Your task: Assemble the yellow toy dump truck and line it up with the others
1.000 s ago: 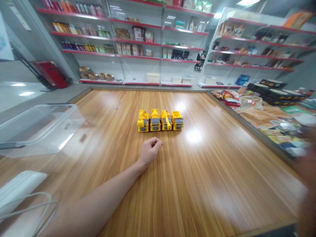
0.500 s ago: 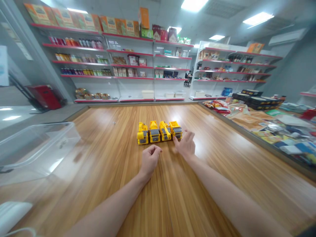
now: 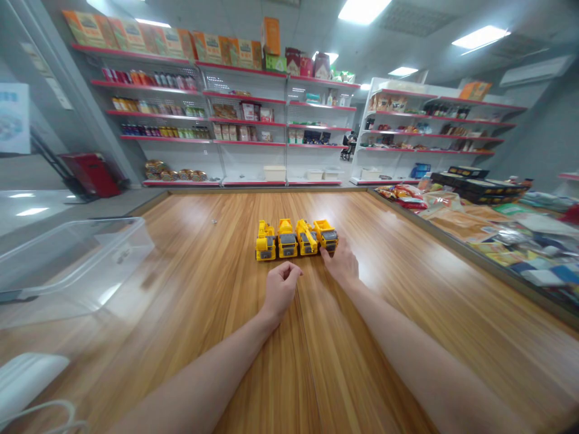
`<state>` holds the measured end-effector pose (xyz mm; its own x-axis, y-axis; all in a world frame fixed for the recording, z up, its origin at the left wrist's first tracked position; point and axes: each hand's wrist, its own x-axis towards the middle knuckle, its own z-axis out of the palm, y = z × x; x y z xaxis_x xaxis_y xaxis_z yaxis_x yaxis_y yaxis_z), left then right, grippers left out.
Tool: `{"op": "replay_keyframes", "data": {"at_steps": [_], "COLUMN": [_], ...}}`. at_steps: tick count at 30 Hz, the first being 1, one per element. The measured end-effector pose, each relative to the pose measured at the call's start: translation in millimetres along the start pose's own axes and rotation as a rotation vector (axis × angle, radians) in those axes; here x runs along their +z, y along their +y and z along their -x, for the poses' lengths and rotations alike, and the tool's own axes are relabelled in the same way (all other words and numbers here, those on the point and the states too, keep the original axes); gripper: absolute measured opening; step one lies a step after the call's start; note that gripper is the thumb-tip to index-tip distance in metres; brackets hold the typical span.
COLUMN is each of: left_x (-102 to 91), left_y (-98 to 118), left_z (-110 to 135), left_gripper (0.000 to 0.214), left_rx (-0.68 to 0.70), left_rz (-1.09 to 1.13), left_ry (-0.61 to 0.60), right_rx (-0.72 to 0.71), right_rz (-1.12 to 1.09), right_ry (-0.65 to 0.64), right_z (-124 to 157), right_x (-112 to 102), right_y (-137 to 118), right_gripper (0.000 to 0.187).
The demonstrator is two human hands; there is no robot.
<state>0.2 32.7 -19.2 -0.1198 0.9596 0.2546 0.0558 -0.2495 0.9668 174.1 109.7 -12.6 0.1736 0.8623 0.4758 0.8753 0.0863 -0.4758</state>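
Several yellow toy trucks with grey cabs stand side by side in a row on the wooden table. At the right end is a toy dump truck (image 3: pixel 326 232), slightly turned, with my right hand (image 3: pixel 344 264) holding it, thumb at its front and fingers along its right side. Beside it stand a toy crane truck (image 3: pixel 306 237), a toy mixer truck (image 3: pixel 287 238) and, at the left end, a toy excavator truck (image 3: pixel 265 241). My left hand (image 3: pixel 280 288) rests in a loose fist just in front of the mixer truck, with nothing visible in it.
A clear plastic bin (image 3: pixel 90 259) stands on the table (image 3: pixel 217 337) at the left. Nearer, a white object (image 3: pixel 31 383) lies with a white cable. Packaged goods (image 3: pixel 493 223) are heaped at the right. Stocked shelves (image 3: pixel 248 144) line the back.
My right hand has closed in on the dump truck, its fingers now against the truck's side. The truck has turned slightly. My left hand stays in its fist; the view has shifted a little.
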Motion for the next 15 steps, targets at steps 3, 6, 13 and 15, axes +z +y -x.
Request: {"op": "replay_keyframes", "data": {"at_steps": [3,6,13,15], "left_x": [-3.9,-11.4,-27.9,-33.3], "left_y": [2.3,2.1,-14.2,-18.2], "left_z": [-3.6,-13.0,-38.5,-49.5], "left_gripper": [0.018,0.039,0.097,0.1], "left_rx": [0.101,0.18,0.128,0.128], "left_rz": [-0.129,-0.292,-0.594,-0.634], "left_ry": [0.236,0.652,0.74,0.774], "right_rx": [0.016,0.065,0.289,0.278], "right_rz": [-0.03,-0.077,-0.236,-0.28], "right_ry": [0.018,0.054,0.135,0.095], "right_z": [0.6,-0.7,4.2,15.7], "right_x": [2.3,2.2,-14.8,-20.3], "right_y": [0.0,2.0,30.2,37.9], "right_gripper": [0.056,0.06,0.041,0.028]}}
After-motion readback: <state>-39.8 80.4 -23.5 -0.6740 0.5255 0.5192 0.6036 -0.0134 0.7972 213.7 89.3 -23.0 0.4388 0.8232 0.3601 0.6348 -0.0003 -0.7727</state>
